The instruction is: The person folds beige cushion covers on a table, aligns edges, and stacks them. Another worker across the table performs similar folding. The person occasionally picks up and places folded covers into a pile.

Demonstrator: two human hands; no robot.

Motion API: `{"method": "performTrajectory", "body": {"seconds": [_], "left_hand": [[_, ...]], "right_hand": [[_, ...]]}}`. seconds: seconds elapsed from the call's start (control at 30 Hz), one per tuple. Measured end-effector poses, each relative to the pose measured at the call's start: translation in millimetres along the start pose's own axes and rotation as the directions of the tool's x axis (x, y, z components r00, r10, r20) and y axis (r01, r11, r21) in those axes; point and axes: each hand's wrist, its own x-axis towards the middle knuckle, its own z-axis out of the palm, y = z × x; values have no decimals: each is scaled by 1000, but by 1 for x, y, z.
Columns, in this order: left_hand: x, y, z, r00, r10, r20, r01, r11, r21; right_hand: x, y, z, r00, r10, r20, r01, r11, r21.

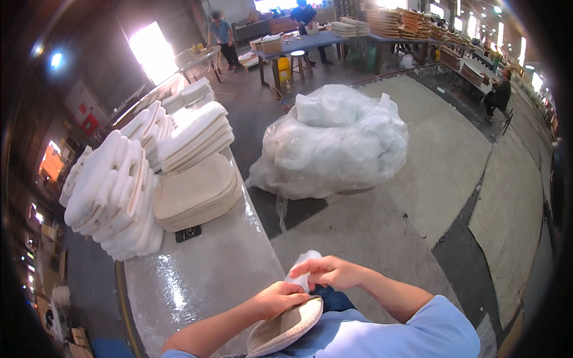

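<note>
Close to my body, a beige oval pad [287, 327] with a pale edge leans against my blue shirt. My left hand [279, 300] is closed on its upper end, thumb lying over the top. A soft white rolled piece [308, 262] sticks up between my hands; whether it is plastic film or foam I cannot tell. Around it bend the fingers of my right hand [335, 272], just above my left. On the table to the left lies a neat stack of similar beige pads [200, 194].
Tall piles of thick white padding [110, 191] and folded white pads [197, 137] cover the far part of the film-covered table [203, 286]. A small black card [188, 233] lies by the beige stack. A big clear plastic bag of white stuffing [334, 149] sits on the floor. Other people work farther back.
</note>
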Motion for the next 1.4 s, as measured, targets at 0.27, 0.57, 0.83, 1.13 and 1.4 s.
{"method": "performTrajectory", "body": {"seconds": [0.27,0.57,0.83,1.13,1.4], "left_hand": [[-16,32,-6,964,261,57,-254,827,501],[-1,52,-8,989,-132,-65,145,946,291],[25,71,-9,967,-212,141,94,811,577],[40,67,-16,968,-136,211,-15,807,591],[54,70,-17,942,-258,214,57,752,657]], "right_hand": [[6,53,-6,865,222,450,-300,948,109],[-25,93,22,994,77,-72,-69,991,114],[-40,97,43,930,70,-361,48,950,309],[-37,128,35,981,144,-127,-119,975,187],[-40,148,58,968,93,-234,55,830,556]]}}
